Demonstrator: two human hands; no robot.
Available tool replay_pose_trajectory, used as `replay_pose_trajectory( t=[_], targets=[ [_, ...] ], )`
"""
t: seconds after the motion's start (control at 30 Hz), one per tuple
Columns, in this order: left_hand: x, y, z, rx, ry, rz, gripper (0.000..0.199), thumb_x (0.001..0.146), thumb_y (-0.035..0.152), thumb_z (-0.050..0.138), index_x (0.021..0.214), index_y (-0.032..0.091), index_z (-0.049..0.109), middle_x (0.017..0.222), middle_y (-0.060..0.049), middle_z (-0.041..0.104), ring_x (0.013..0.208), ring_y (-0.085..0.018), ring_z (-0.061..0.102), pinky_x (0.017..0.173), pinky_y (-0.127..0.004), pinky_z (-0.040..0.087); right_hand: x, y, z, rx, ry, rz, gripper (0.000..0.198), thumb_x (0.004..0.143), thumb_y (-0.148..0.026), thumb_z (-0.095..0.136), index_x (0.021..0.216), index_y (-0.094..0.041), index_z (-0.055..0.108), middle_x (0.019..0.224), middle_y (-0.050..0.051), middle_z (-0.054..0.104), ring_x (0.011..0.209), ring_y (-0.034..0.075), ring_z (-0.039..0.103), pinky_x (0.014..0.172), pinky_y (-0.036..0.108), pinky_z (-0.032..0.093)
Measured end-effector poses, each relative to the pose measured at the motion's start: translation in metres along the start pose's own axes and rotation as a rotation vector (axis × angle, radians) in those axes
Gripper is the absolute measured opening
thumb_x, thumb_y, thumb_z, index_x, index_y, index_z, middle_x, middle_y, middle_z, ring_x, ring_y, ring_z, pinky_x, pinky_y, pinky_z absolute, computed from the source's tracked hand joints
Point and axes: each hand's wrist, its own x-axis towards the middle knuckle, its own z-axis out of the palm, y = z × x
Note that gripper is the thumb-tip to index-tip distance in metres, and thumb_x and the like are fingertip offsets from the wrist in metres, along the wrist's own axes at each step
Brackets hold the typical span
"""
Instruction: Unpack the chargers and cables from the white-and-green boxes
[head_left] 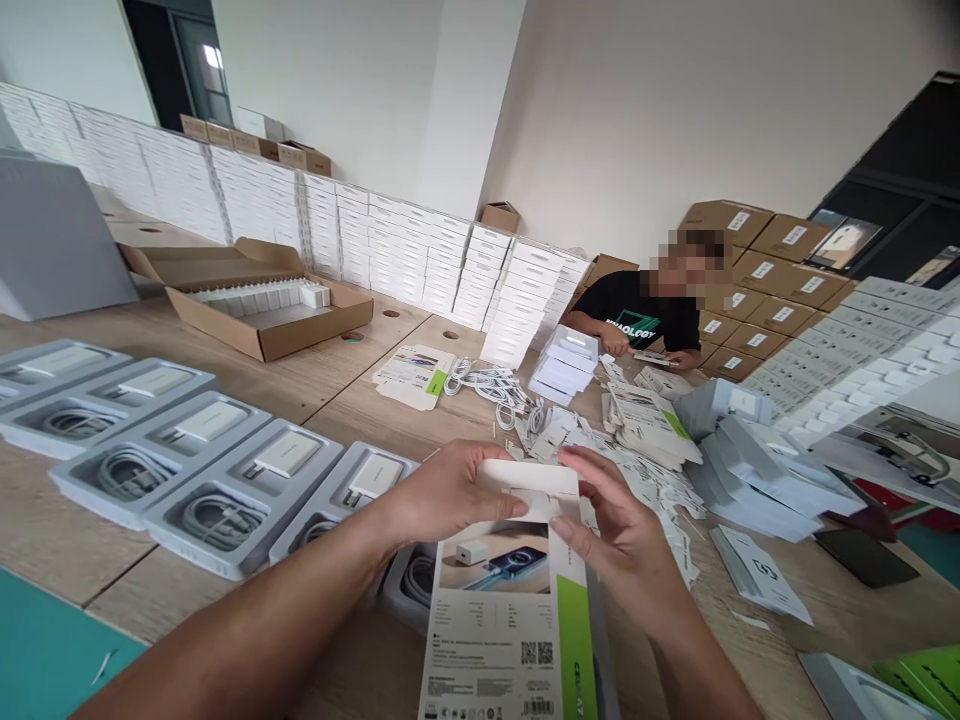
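A printed charger box (491, 640), white with a green stripe, a phone picture and QR codes, stands in front of me with its flap end up. My left hand (450, 490) grips the upper left of that end, thumb pressed on the white flap. Around the right edge curl the fingers of my right hand (611, 520), the thumb on the front near the top. What lies inside the box is hidden. Just left of it sit plastic trays (206, 505), each with a white charger plug (289, 455) and a coiled white cable (223, 520).
A cardboard carton (285, 335) holding small white boxes stands open at the back left. Stacked white boxes (390, 240) line the table's far side. Loose cables (487, 380), flat printed boxes (649, 425) and paper scraps lie ahead. A co-worker (637, 310) sits opposite, holding a small item.
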Motion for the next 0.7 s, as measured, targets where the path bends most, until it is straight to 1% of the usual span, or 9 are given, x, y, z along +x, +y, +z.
replay_pose_trajectory(
  t=[0.07, 0.1, 0.17, 0.23, 0.33, 0.47, 0.57, 0.63, 0.7],
  targets=[
    [-0.001, 0.0, 0.0, 0.067, 0.006, 0.007, 0.033, 0.071, 0.034, 0.074, 0.097, 0.014, 0.067, 0.083, -0.004, 0.067, 0.072, -0.015, 0.059, 0.063, -0.024, 0.045, 0.001, 0.002, -0.002, 0.113, -0.017, 0.081, 0.05, 0.085, -0.037, 0.065, 0.133, -0.031, 0.05, 0.134, 0.008, 0.051, 0.11, 0.024, 0.059, 0.086, 0.035, 0.055],
    [-0.001, 0.001, 0.0, 0.092, 0.006, 0.009, 0.034, 0.071, 0.034, 0.075, 0.098, 0.014, 0.067, 0.085, -0.005, 0.068, 0.073, -0.016, 0.06, 0.063, -0.024, 0.045, 0.001, 0.002, -0.001, 0.139, -0.016, 0.099, 0.048, 0.086, -0.037, 0.065, 0.131, -0.03, 0.052, 0.129, 0.008, 0.054, 0.105, 0.022, 0.061, 0.084, 0.034, 0.056],
    [-0.002, 0.001, 0.001, 0.114, 0.0, 0.001, 0.038, 0.07, 0.036, 0.076, 0.1, 0.015, 0.067, 0.086, -0.005, 0.068, 0.074, -0.017, 0.061, 0.062, -0.024, 0.045, 0.001, 0.003, 0.001, 0.144, 0.01, 0.074, 0.043, 0.085, -0.035, 0.066, 0.127, -0.03, 0.057, 0.126, 0.006, 0.055, 0.102, 0.021, 0.062, 0.081, 0.031, 0.056],
    [-0.002, 0.0, 0.001, 0.115, -0.006, -0.003, 0.038, 0.069, 0.035, 0.076, 0.101, 0.016, 0.066, 0.086, -0.005, 0.068, 0.073, -0.017, 0.061, 0.06, -0.023, 0.044, 0.002, 0.004, 0.003, 0.108, 0.046, 0.015, 0.037, 0.085, -0.034, 0.066, 0.122, -0.031, 0.061, 0.126, 0.005, 0.053, 0.102, 0.02, 0.061, 0.08, 0.029, 0.055],
    [-0.001, -0.001, 0.002, 0.131, 0.018, 0.012, 0.031, 0.072, 0.032, 0.073, 0.098, 0.015, 0.067, 0.085, -0.004, 0.068, 0.07, -0.015, 0.059, 0.06, -0.023, 0.044, 0.002, 0.004, 0.005, 0.001, 0.08, -0.049, 0.031, 0.086, -0.033, 0.065, 0.117, -0.031, 0.065, 0.123, 0.005, 0.053, 0.101, 0.02, 0.06, 0.079, 0.029, 0.054],
    [-0.001, -0.002, 0.003, 0.144, 0.044, 0.037, 0.025, 0.076, 0.03, 0.069, 0.097, 0.016, 0.067, 0.08, -0.002, 0.065, 0.066, -0.013, 0.056, 0.059, -0.022, 0.042, 0.001, 0.004, 0.005, -0.14, 0.134, -0.091, 0.029, 0.086, -0.033, 0.064, 0.116, -0.031, 0.066, 0.119, 0.006, 0.056, 0.097, 0.021, 0.061, 0.077, 0.032, 0.053],
    [-0.002, -0.001, 0.005, 0.162, 0.056, 0.059, 0.021, 0.078, 0.029, 0.067, 0.095, 0.016, 0.067, 0.074, 0.001, 0.061, 0.063, -0.011, 0.051, 0.056, -0.021, 0.038, -0.001, 0.002, 0.008, -0.198, 0.204, -0.128, 0.026, 0.086, -0.031, 0.064, 0.112, -0.03, 0.068, 0.113, 0.004, 0.058, 0.092, 0.019, 0.061, 0.078, 0.032, 0.052],
    [-0.002, -0.001, 0.006, 0.162, 0.061, 0.083, 0.019, 0.08, 0.029, 0.065, 0.094, 0.016, 0.067, 0.071, 0.002, 0.058, 0.061, -0.01, 0.048, 0.055, -0.02, 0.037, -0.002, 0.001, 0.011, -0.2, 0.244, -0.129, 0.024, 0.085, -0.031, 0.066, 0.109, -0.03, 0.069, 0.109, 0.004, 0.059, 0.087, 0.018, 0.06, 0.076, 0.031, 0.052],
    [-0.002, -0.002, 0.006, 0.171, 0.062, 0.104, 0.018, 0.082, 0.029, 0.063, 0.094, 0.016, 0.068, 0.072, 0.002, 0.057, 0.062, -0.01, 0.048, 0.057, -0.02, 0.037, -0.003, -0.001, 0.013, -0.158, 0.272, -0.082, 0.022, 0.083, -0.032, 0.068, 0.105, -0.029, 0.069, 0.106, 0.004, 0.06, 0.083, 0.018, 0.06, 0.072, 0.031, 0.051]
  ],
)
